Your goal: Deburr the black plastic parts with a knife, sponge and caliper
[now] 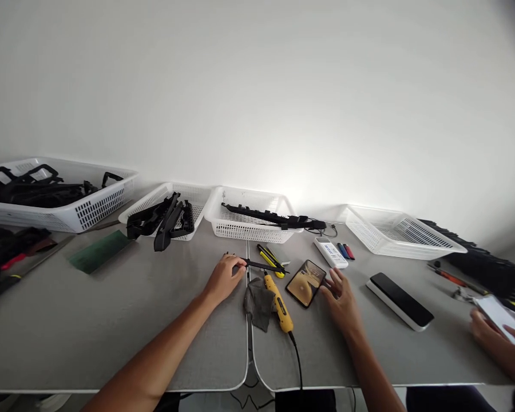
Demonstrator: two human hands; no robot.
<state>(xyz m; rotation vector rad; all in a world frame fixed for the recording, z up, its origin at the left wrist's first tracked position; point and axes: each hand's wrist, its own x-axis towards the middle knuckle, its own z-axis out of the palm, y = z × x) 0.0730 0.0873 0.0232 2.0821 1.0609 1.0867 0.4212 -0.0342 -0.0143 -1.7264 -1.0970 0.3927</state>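
My left hand point(226, 280) is closed, its thumb and fingertips pinching one end of a thin black plastic strip point(266, 266). The strip points right, across the seam between the two tables. My right hand point(342, 300) lies beside a smartphone point(306, 283) with a lit screen; its fingers are apart, close to the phone's right edge. Between my hands are a yellow corded hand tool point(280, 303) and a dark grey cloth point(260, 303) lying against it. A yellow utility knife point(271, 260) lies just behind the strip, partly under it.
White baskets stand along the wall; one basket point(249, 232) carries a long black part point(266, 216). A white box point(331, 252), coloured markers point(345, 250) and a black-and-white device point(400, 300) lie to the right. Another person's hand point(493, 343) holds a white object at far right.
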